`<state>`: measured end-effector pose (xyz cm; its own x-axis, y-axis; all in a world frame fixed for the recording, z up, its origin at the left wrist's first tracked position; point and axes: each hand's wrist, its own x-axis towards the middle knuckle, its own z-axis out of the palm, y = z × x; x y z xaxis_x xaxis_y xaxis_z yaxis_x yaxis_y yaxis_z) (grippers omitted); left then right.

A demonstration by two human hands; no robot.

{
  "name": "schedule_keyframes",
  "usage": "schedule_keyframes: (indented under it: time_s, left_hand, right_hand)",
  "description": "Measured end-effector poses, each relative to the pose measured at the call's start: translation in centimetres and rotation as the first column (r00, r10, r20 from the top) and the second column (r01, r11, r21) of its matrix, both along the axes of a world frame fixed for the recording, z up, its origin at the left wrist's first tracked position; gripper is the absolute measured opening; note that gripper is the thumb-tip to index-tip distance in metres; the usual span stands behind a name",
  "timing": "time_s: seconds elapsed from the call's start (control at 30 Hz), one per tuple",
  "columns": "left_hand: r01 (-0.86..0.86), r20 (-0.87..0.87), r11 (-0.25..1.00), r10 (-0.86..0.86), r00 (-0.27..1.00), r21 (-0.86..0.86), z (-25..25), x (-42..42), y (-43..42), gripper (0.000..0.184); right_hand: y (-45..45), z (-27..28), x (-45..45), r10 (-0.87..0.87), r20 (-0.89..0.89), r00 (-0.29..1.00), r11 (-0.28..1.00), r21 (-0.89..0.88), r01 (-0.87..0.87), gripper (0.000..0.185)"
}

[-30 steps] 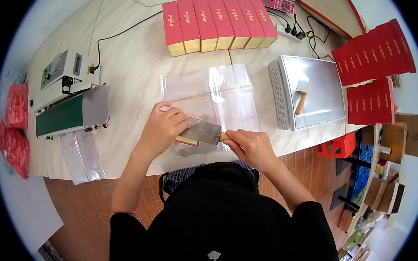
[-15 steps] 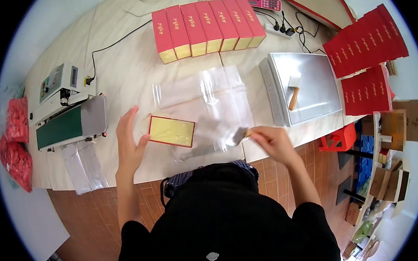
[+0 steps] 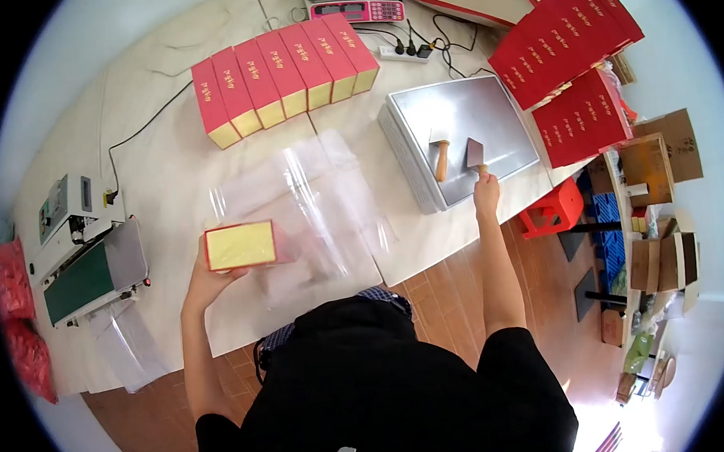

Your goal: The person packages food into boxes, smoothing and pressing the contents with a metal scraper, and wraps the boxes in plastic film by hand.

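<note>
My left hand (image 3: 206, 275) grips a red box (image 3: 241, 245), its yellow end facing up, at the left edge of the clear plastic bags (image 3: 320, 199). The fingers wrap its left and lower sides and are partly hidden. Out to the right, my right hand (image 3: 486, 193) is closed around the short wooden handle of a scraper (image 3: 475, 152), whose flat metal blade lies over the silver metal lid (image 3: 495, 113). Left of that blade, a second scraper (image 3: 441, 161) with a wooden handle rests on the lid.
Several red boxes (image 3: 284, 70) stand in a row at the back. A sealing machine (image 3: 93, 248) with a green belt is at left. Behind are a pink scale (image 3: 359, 12) and a power strip (image 3: 404, 53). More red boxes (image 3: 565, 39) are stacked at right, above a red stool (image 3: 553, 208).
My left hand has taken hold of the red box and raised it. My right hand has carried the scraper right, over to the metal lid. The whole view has shifted and turned.
</note>
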<state>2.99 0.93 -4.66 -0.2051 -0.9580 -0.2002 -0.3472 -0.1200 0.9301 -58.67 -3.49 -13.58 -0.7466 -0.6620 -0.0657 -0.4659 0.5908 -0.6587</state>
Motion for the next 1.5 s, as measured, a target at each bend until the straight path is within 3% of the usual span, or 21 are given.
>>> schedule_keyframes:
  time_s: [0.07,0.13,0.2,0.23,0.3,0.33,0.4,0.47,0.53,0.6,0.63,0.67,0.77,0.83,0.87,0.93,1.0,1.07,1.2,1.37,1.5]
  left_hand:
    - [-0.028,-0.113,0.996,0.038,0.993,0.085,-1.0,-0.2,-0.8,0.080]
    - [-0.003,0.025,0.998,0.004,1.000,-0.059,0.1,-2.4,-1.7,0.075]
    - [-0.039,0.096,0.964,0.067,0.993,-0.264,-1.0,-4.2,-2.5,0.077]
    - [-0.089,0.128,0.968,0.121,0.984,-0.234,-0.1,-5.6,-2.4,0.078]
    - [-0.204,0.062,0.955,0.221,0.973,-0.214,0.0,-9.0,-2.2,0.082]
    - [-0.253,0.089,0.940,0.279,0.956,-0.229,-0.2,-10.7,-1.8,0.081]
    - [-0.336,0.085,0.900,0.371,0.925,-0.277,-0.5,-14.2,-1.2,0.089]
    - [-0.246,0.231,0.851,0.384,0.894,-0.464,-2.0,-16.7,0.2,0.086]
    - [-0.117,0.216,0.800,0.294,0.931,-0.588,-1.9,-18.3,1.9,0.086]
    - [-0.130,0.087,0.741,0.246,0.965,-0.659,-2.8,-18.9,3.0,0.079]
    - [0.020,0.203,0.754,0.152,0.967,-0.657,-3.1,-18.3,3.6,0.080]
    - [0.023,0.146,0.755,0.096,0.985,-0.656,-3.4,-18.3,4.6,0.070]
    - [0.017,0.074,0.817,0.031,0.997,-0.577,-4.3,-17.3,5.8,0.058]
    - [-0.185,-0.116,0.918,0.153,0.981,-0.350,-4.2,-15.9,5.7,0.048]
    - [-0.201,-0.118,0.914,0.170,0.978,-0.353,-4.3,-15.2,5.1,0.048]
    - [-0.555,-0.364,0.809,0.466,0.806,-0.194,-2.7,-13.7,3.5,0.051]
    - [-0.531,-0.399,0.836,0.443,0.803,-0.140,-0.8,-11.5,3.7,0.054]
    - [-0.496,-0.439,0.863,0.412,0.798,-0.091,-0.2,-10.3,4.2,0.058]
    - [-0.565,-0.464,0.808,0.441,0.768,-0.167,-0.4,-8.6,6.2,0.062]
    - [-0.657,-0.478,0.747,0.542,0.691,-0.104,-0.9,-8.1,7.2,0.061]
    - [-0.729,-0.404,0.677,0.641,0.653,-0.105,-0.5,-6.9,6.2,0.060]
  right_hand:
    - [0.3,-0.4,1.0,-0.023,-0.035,0.999,0.999,-0.026,0.022,0.045]
    - [0.6,-0.3,2.2,-0.013,0.038,0.999,1.000,0.020,0.012,0.041]
    - [1.7,1.8,5.3,-0.012,-0.318,0.948,1.000,0.011,0.017,0.035]
    - [2.3,2.4,6.9,0.002,-0.310,0.951,1.000,0.008,0.001,0.035]
    - [4.0,3.7,10.8,0.154,-0.544,0.825,0.931,-0.200,-0.305,0.036]
    - [4.8,5.6,14.8,0.241,-0.112,0.964,0.905,-0.332,-0.265,0.036]
    - [6.5,5.3,20.9,0.477,0.254,0.841,0.866,-0.301,-0.400,0.044]
    - [7.7,5.0,27.1,0.677,0.307,0.669,0.717,-0.483,-0.503,0.066]
    - [8.7,6.2,32.1,0.651,0.436,0.622,0.728,-0.593,-0.346,0.081]
    - [8.8,6.5,33.0,0.601,0.545,0.584,0.776,-0.574,-0.263,0.083]
    - [9.0,6.5,33.3,0.546,0.643,0.537,0.819,-0.544,-0.182,0.086]
    - [8.8,6.4,33.3,0.547,0.646,0.532,0.820,-0.541,-0.185,0.086]
    - [7.7,6.1,32.4,0.368,0.620,0.693,0.905,-0.410,-0.114,0.074]
    - [7.2,6.1,32.4,0.396,0.587,0.706,0.888,-0.440,-0.132,0.075]
    - [7.2,6.2,32.5,0.410,0.585,0.700,0.884,-0.443,-0.148,0.075]
    - [7.8,6.7,33.1,0.521,0.491,0.698,0.838,-0.449,-0.310,0.077]
    - [7.9,7.4,33.7,0.599,0.478,0.643,0.795,-0.455,-0.402,0.081]
    - [7.6,7.6,34.6,0.856,0.249,0.453,0.497,-0.637,-0.590,0.083]
    - [5.2,6.9,36.1,0.980,0.057,0.192,0.177,-0.694,-0.697,0.083]
    - [4.7,4.5,36.7,0.965,0.238,0.107,0.233,-0.603,-0.763,0.086]
    - [4.0,7.3,34.7,0.993,-0.019,0.121,0.109,-0.306,-0.946,0.091]
